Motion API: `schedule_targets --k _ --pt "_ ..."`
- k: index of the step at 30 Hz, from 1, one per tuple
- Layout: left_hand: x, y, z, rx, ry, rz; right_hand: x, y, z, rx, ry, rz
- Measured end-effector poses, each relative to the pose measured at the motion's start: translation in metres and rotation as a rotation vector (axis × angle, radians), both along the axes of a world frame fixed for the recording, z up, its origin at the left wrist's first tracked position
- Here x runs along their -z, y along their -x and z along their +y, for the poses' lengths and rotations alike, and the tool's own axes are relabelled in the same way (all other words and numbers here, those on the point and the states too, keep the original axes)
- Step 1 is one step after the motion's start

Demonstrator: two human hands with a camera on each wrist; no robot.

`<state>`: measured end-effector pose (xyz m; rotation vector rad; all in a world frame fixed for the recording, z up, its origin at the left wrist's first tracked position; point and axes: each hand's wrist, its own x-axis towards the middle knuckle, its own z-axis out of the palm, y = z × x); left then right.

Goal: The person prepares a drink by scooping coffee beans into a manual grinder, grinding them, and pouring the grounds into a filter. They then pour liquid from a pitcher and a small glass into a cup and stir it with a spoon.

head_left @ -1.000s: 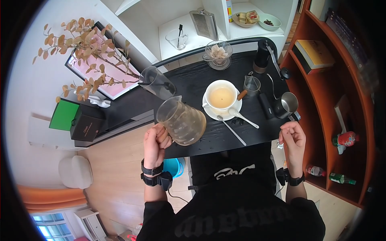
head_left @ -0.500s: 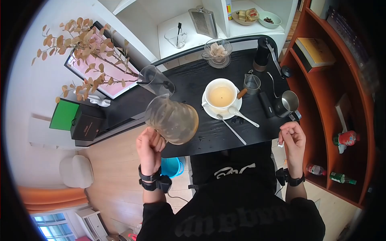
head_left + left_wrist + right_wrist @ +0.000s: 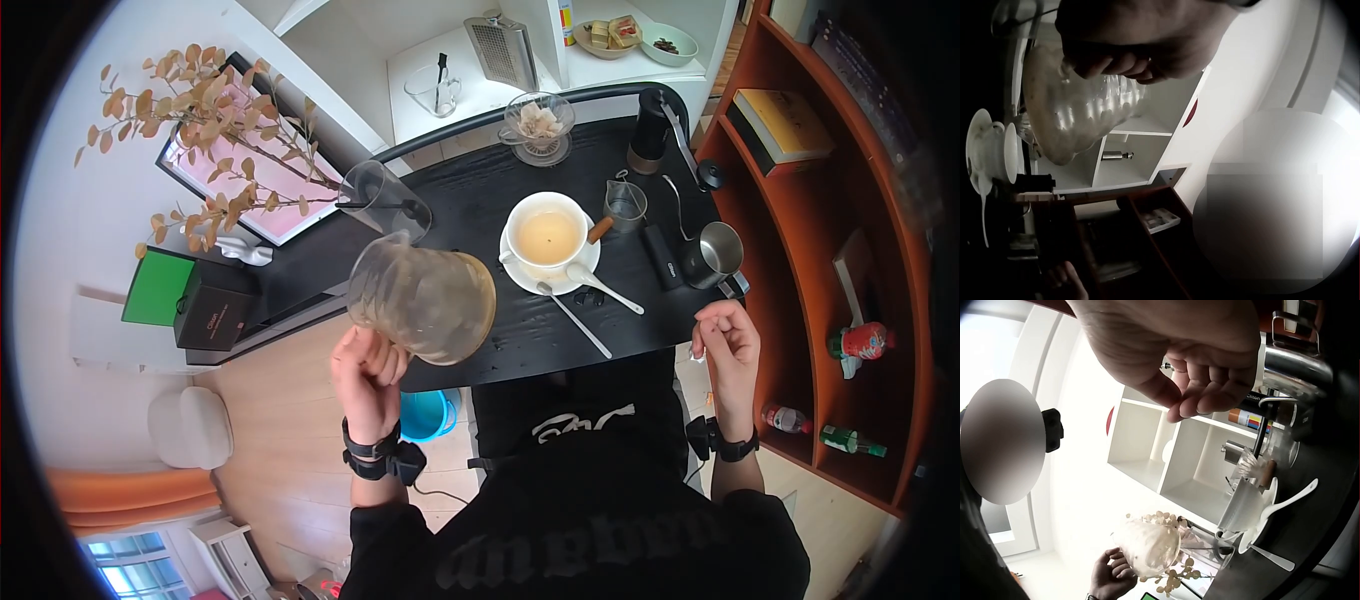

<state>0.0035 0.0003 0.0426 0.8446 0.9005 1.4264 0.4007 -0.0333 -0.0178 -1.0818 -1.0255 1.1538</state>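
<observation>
Fingers of my left hand (image 3: 370, 380) grip the handle of a clear glass pitcher (image 3: 425, 305), held tilted at the table's front left. In the left wrist view the hand (image 3: 1141, 37) is curled at the ribbed pitcher (image 3: 1079, 109). To the pitcher's right, a white cup of pale tan liquid (image 3: 549, 238) stands on a saucer (image 3: 510, 272) with a white spoon (image 3: 610, 291); a metal spoon (image 3: 578, 322) lies beside them. My right hand (image 3: 730, 350) hangs loosely curled near the table's right edge, below the metal jug (image 3: 714, 252); the right wrist view shows the hand (image 3: 1191, 362) holding nothing.
On the black table (image 3: 470, 215) are a glass dripper with a paper filter (image 3: 540, 125), a hand grinder (image 3: 649, 135), a small glass jug (image 3: 625, 205) and a black device (image 3: 661, 258). A leaning glass vase (image 3: 385, 205) holds branches. Shelves stand behind and right.
My left hand and the pitcher have moved left, away from the cup, most of it in the first half second. My right hand stays nearly where it was.
</observation>
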Motion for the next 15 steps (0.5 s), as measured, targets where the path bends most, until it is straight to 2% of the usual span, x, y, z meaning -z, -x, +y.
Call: schedule_targets --k 1,2,5,8,12,15 --pt "-0.002 0.003 0.000 0.059 0.031 -0.219 0.000 0.000 0.000 -0.003 0.000 -0.003" --pt "-0.005 0.004 -0.001 0.042 0.116 -0.361 0.000 0.000 0.001 -0.002 0.003 -0.005" --pt "-0.010 0.004 -0.001 0.057 0.130 -0.420 -0.001 0.002 0.001 -0.004 0.006 -0.003" --pt "-0.011 -0.004 -0.006 -0.012 -0.003 0.027 0.000 0.003 0.002 -0.012 0.002 0.004" --pt "0.015 0.011 -0.011 -0.206 -0.314 0.761 0.001 0.002 0.001 -0.018 0.004 0.008" --pt "0.011 0.012 -0.013 -0.215 -0.349 0.863 0.002 0.001 0.002 -0.018 0.009 0.007"
